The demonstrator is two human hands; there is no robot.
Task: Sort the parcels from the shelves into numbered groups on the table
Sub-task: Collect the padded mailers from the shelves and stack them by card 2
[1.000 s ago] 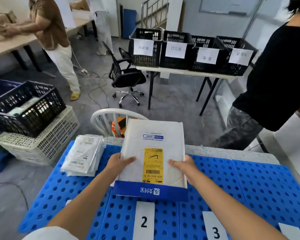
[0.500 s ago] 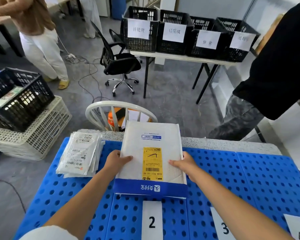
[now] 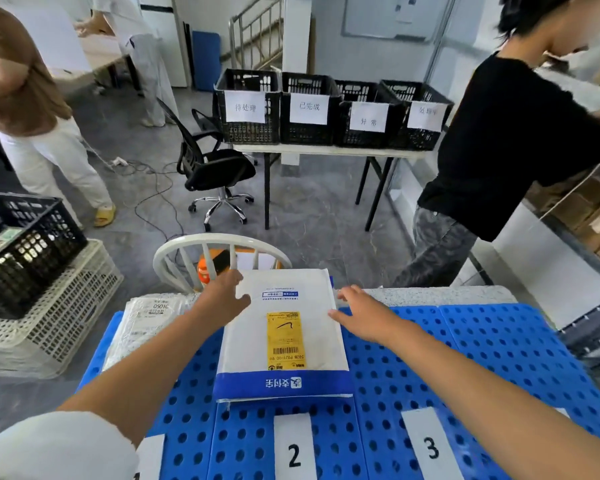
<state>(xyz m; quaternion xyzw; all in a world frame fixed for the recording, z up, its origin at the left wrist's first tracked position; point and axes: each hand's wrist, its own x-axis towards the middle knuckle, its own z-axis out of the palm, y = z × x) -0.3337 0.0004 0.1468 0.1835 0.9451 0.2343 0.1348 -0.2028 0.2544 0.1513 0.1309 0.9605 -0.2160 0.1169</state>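
A white padded parcel with a blue end band and a yellow label lies flat on the blue perforated table, just beyond the paper tag marked 2. My left hand rests with relaxed fingers on the parcel's far left edge. My right hand lies flat at its right edge, fingers straight. A stack of thin white parcels sits at the table's left, above tag 1. Tag 3 is to the right.
A white chair back stands just beyond the table. Stacked crates are on the floor at left. A person in black stands at right by shelves with boxes. Four labelled black crates sit on a far table.
Both hands have let go of the parcel's sides and slid toward its far end, fingers now straighter. The parcel lies on the table above tag 2. The camera has tilted up.
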